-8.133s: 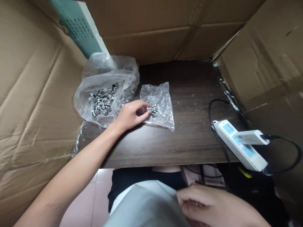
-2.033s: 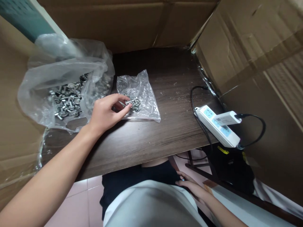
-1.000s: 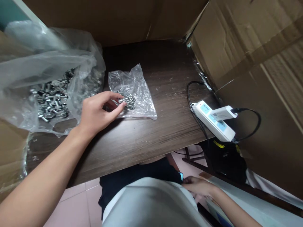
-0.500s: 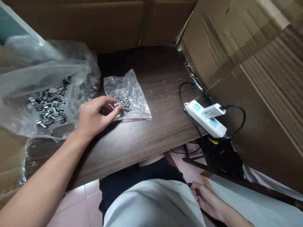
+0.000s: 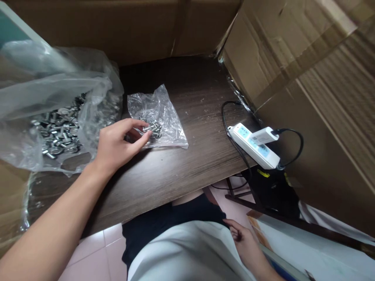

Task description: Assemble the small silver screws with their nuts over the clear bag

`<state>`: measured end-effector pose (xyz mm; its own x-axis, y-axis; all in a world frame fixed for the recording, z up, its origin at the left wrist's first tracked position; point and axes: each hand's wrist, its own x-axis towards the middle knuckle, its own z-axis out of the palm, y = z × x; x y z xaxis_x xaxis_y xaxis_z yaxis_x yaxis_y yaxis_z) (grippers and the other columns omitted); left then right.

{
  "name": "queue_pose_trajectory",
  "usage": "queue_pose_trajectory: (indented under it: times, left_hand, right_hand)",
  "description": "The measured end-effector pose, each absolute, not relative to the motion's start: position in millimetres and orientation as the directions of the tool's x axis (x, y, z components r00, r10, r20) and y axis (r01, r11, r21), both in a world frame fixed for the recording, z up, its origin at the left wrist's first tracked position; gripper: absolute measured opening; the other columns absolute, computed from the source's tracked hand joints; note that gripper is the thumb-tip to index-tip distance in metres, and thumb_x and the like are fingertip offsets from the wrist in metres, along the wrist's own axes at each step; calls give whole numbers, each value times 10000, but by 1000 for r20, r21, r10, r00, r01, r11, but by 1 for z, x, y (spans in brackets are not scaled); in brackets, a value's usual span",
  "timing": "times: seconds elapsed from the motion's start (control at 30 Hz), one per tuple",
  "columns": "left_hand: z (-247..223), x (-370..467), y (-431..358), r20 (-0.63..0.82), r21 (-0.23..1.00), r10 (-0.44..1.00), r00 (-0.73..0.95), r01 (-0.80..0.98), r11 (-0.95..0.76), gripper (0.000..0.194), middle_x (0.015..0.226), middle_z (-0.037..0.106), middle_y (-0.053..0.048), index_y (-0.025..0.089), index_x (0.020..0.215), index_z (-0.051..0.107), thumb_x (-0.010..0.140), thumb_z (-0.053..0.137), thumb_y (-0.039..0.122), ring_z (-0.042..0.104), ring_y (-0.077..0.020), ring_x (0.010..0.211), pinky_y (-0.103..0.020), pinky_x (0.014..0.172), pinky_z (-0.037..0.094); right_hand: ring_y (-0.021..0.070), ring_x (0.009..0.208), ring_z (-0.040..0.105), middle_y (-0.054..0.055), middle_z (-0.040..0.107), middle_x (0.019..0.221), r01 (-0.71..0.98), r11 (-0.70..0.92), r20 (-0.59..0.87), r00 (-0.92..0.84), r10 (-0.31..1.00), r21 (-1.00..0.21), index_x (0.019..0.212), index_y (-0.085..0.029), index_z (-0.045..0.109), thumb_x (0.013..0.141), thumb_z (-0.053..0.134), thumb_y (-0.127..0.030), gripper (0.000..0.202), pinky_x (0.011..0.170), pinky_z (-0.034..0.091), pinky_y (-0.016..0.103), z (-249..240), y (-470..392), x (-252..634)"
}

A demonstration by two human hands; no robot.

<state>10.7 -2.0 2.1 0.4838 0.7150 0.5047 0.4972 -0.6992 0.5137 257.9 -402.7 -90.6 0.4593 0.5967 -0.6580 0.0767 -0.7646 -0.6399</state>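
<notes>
Left hand (image 5: 117, 142) on small bag (image 5: 164, 117) — fingers curled around bolts (image 5: 152, 128).

Our left arm stretches forward and to the right, forearm bare, wrist straight. Our left hand (image 5: 117, 142) lies palm down, fingers (image 5: 133, 124) loosely curled and thumb reaching forward beneath them, tips nearly meeting in a light pinch. Our right hand (image 5: 244, 244) hangs low beside our lap, fingers relaxed and half curled, gripping nothing.
</notes>
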Motion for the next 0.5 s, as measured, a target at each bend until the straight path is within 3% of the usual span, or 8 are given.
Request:
queue_pose_trajectory:
  times: [0.1, 0.27, 0.37, 0.5]
  left_hand:
    - [2, 9, -1, 521, 509, 706, 480, 489, -708, 153, 712, 719, 32, 194, 961, 721, 868, 716, 316, 672, -118, 602, -238, 621, 501]
    - [0, 9, 0, 525, 525, 707, 473, 473, -707, 136, 707, 717, 25, 215, 961, 721, 871, 707, 316, 667, -127, 593, -250, 611, 511]
    - [-1, 9, 0, 523, 528, 706, 477, 469, -708, 134, 694, 711, 22, 217, 959, 722, 868, 708, 315, 666, -133, 588, -255, 598, 517]
    - [-1, 7, 1, 517, 537, 715, 471, 473, -699, 138, 721, 715, 17, 222, 974, 719, 875, 696, 316, 665, -133, 592, -257, 596, 527]
  right_hand:
    - [165, 602, 500, 5, 549, 612, 144, -790, -677, 438, 591, -596, 875, -190, 767, 660, 671, -397, 313, 595, 445, 275, -87, -399, 265]
    - [188, 677, 564, 25, 630, 728, 218, -855, -820, 250, 514, -470, 798, -188, 716, 707, 606, -463, 310, 672, 474, 295, -75, -371, 295]
    - [206, 778, 576, 36, 624, 816, 266, -856, -779, 358, 514, -443, 749, -203, 629, 778, 522, -536, 351, 746, 473, 299, -80, -349, 290]
    - [208, 834, 555, 9, 552, 770, 302, -868, -743, 450, 495, -395, 707, -235, 445, 766, 555, -615, 400, 822, 462, 295, -97, -338, 266]
